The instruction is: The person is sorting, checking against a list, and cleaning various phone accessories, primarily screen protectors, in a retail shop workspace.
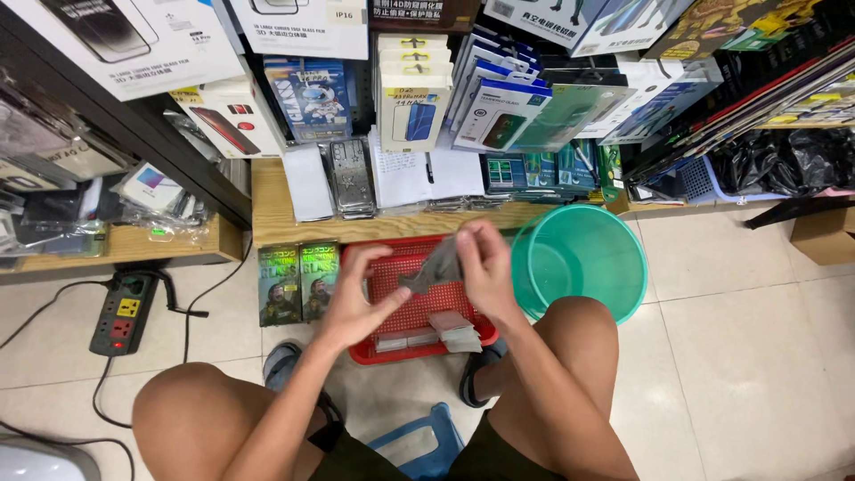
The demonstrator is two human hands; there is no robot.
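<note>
I sit low with both knees apart, and my hands meet over a red plastic basket [392,267] on the floor. My right hand [485,267] pinches the top of a thin grey flat sleeve [435,267] and holds it up. My left hand [356,298] grips the same sleeve at its lower end, fingers curled. In the basket's near end lie several flat grey and white packets [441,330].
A teal plastic bin [579,258] stands right of the basket. Two green boxes [298,282] lean against a wooden shelf [276,218] packed with phone accessory boxes. A power strip [123,313] with cables lies on the tiled floor at left. A cardboard box [824,233] sits far right.
</note>
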